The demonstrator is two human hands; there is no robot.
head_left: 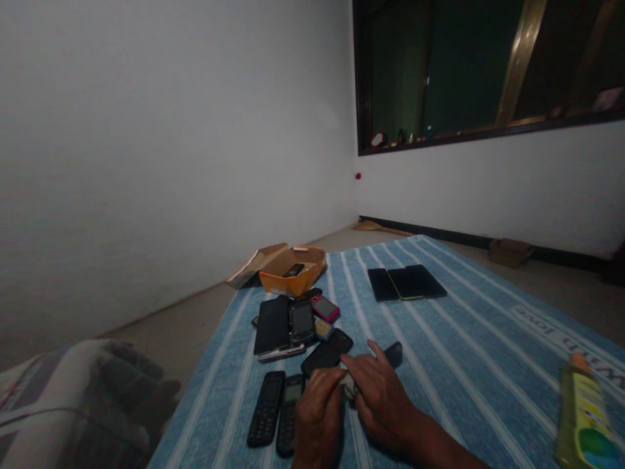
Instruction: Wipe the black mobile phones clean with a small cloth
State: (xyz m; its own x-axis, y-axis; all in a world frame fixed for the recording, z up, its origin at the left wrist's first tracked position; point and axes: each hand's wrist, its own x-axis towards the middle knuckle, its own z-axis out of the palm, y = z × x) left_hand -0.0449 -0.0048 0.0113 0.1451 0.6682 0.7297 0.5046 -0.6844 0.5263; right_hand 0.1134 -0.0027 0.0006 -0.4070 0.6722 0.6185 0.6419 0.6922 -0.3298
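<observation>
My left hand is closed beside my right hand, low in the head view. A small crumpled whitish cloth is pinched between their fingertips. From behind my right hand juts the end of a dark phone; whether that hand grips it or only covers it, I cannot tell. Just past my left fingers lies a black smartphone, tilted on the cover. Left of my left hand are two dark keypad phones, one fully visible and the other partly hidden by the hand.
Farther back is a pile with a black tablet-like device, a slider-style phone and a pink phone. An open orange box holds a phone. Dark flat devices lie at right-centre; a yellow bottle is far right.
</observation>
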